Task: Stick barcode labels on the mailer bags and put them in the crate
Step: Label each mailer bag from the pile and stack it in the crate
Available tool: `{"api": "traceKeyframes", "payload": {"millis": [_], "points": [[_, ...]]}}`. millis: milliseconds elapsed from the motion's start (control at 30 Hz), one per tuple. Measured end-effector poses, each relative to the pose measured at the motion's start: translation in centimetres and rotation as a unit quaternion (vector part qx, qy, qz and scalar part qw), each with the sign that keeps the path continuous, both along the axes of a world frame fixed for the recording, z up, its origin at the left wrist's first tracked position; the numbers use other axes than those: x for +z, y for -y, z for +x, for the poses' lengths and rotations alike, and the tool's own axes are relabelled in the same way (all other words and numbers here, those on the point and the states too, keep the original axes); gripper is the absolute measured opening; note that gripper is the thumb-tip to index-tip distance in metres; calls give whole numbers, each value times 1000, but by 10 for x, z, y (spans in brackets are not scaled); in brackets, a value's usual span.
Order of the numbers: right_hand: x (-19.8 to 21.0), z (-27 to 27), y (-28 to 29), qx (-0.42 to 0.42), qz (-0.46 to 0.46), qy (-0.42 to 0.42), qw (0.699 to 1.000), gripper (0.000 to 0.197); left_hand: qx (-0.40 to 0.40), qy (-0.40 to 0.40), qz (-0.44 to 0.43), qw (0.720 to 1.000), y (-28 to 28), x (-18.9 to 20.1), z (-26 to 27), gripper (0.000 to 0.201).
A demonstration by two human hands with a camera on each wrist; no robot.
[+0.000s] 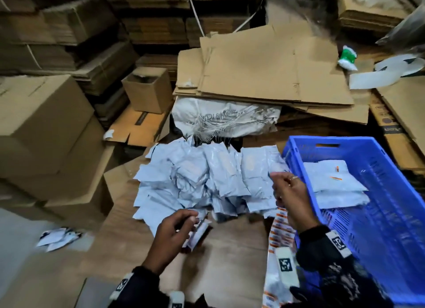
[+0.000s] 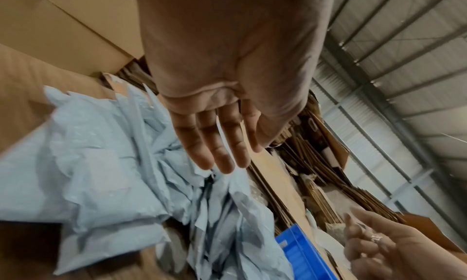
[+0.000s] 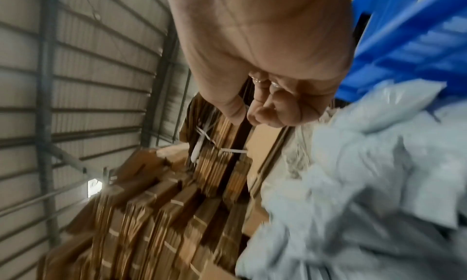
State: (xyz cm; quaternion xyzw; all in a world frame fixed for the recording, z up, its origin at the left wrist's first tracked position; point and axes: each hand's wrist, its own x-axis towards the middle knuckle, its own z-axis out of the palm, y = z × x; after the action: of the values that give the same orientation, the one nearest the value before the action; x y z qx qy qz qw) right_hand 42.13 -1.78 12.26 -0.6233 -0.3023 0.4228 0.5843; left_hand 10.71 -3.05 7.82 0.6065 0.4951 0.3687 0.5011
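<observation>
A heap of pale blue mailer bags (image 1: 207,176) (image 2: 101,164) (image 3: 366,184) lies on cardboard in front of me. To its right stands the blue crate (image 1: 391,192) (image 2: 298,250) (image 3: 404,34) with a few labelled bags (image 1: 331,176) inside. My left hand (image 1: 195,218) (image 2: 235,154) hovers at the heap's near edge and holds a blurred strip of labels (image 1: 199,233). My right hand (image 1: 279,178) (image 3: 246,114) (image 2: 353,230) is raised beside the crate's near-left corner, fingers curled, thumb against the forefinger. No label shows plainly between them. A long orange-printed label sheet (image 1: 281,229) trails under my right forearm.
Closed cardboard boxes (image 1: 41,123) stand at the left. Flattened cartons (image 1: 264,77) are stacked behind the heap on a white woven sack (image 1: 225,119). Paper scraps (image 1: 57,237) lie on the floor at the near left. A green and white packet (image 1: 347,59) sits at the far right.
</observation>
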Motion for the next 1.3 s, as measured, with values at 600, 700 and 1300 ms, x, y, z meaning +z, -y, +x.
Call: {"api": "traceKeyframes", "payload": {"millis": [600,700,1300], "points": [[-159,-209,-50,236,-167,476,831,32,70,-20,-73,995,-43,-101,-110,13],[-158,-209,-51,212,-139,485,837,13,73,-10,-83,994,-38,-107,-114,19],[-110,-82,81,192,114,403,887,10,149,200,-329,911,8,-55,-28,81]]}}
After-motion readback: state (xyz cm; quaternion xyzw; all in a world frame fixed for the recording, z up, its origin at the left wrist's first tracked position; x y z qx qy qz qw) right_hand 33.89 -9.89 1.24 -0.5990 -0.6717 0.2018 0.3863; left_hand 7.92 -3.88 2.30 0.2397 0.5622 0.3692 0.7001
